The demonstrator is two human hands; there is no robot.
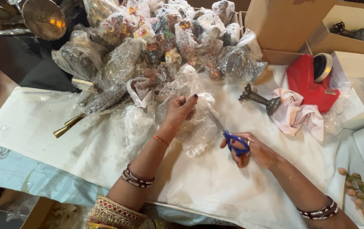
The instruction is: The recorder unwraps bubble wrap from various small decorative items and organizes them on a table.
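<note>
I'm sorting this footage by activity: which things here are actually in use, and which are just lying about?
In use:
left hand gripping the bubble wrap
right hand working the blue-handled scissors

Lying about:
pile of wrapped ornaments
metal stand
red tape dispenser
pink cloth
cardboard boxes

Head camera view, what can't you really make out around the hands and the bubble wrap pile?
- Scissors: blades mostly lost against the bubble wrap; only the blue handles in the right hand show clearly.
- Left hand: fingertips curl into the wrap, so the exact grip is hidden.
- Wrapped items in the pile: blurred by plastic, kinds unclear.
- Cardboard box: cut off by the top edge, contents unseen.
- Tape dispenser: tape end too small to tell.
</note>
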